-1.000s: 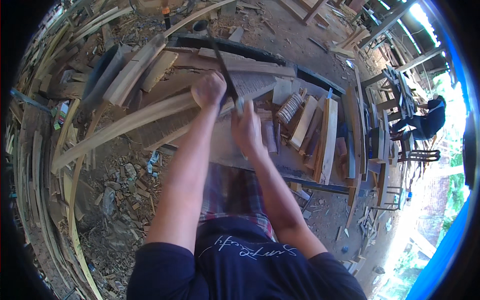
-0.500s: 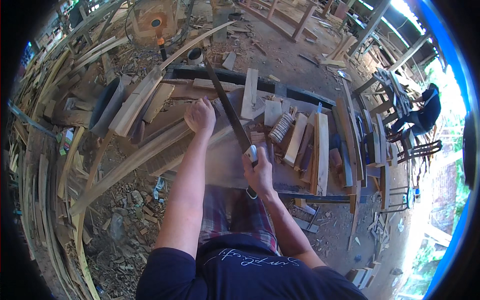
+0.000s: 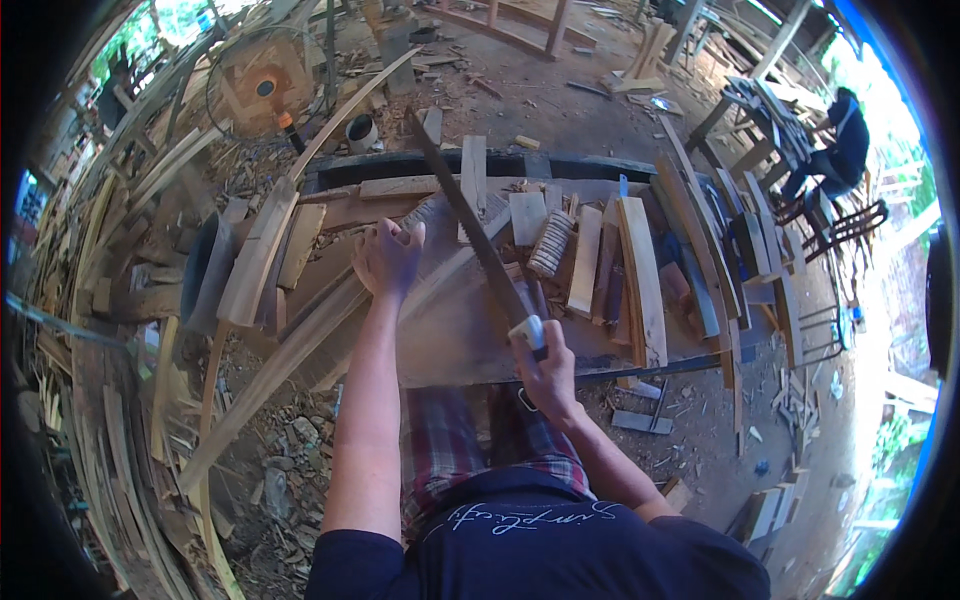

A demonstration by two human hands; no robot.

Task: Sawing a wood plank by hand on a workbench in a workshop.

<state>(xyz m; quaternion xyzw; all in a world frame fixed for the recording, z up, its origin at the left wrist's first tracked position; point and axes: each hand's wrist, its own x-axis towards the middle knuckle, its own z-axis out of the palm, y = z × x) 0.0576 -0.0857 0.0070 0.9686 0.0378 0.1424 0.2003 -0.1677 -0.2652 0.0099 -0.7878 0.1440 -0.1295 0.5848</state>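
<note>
My right hand (image 3: 548, 372) is wrapped round the pale handle of a handsaw (image 3: 468, 215). Its long dark blade slants away to the far left, over the bench. My left hand (image 3: 388, 262) rests with curled fingers on a long wooden plank (image 3: 290, 352), which runs from the near left up onto the bench. Just beyond those fingers lies a ribbed piece of wood (image 3: 428, 212). The underside of my left hand is hidden, and whether the blade touches wood cannot be made out.
Cut wood pieces (image 3: 640, 285) and a ribbed roll (image 3: 552, 242) lie on the bench (image 3: 450, 352) to the right. A fan (image 3: 266, 88) and a round container (image 3: 361, 130) stand beyond it. Scraps litter the floor. A seated person (image 3: 845, 145) is at the far right.
The view has shifted. My right hand and the saw handle have come nearer to me and rightward. My left hand has moved slightly nearer, its fingers now looser over the wood.
</note>
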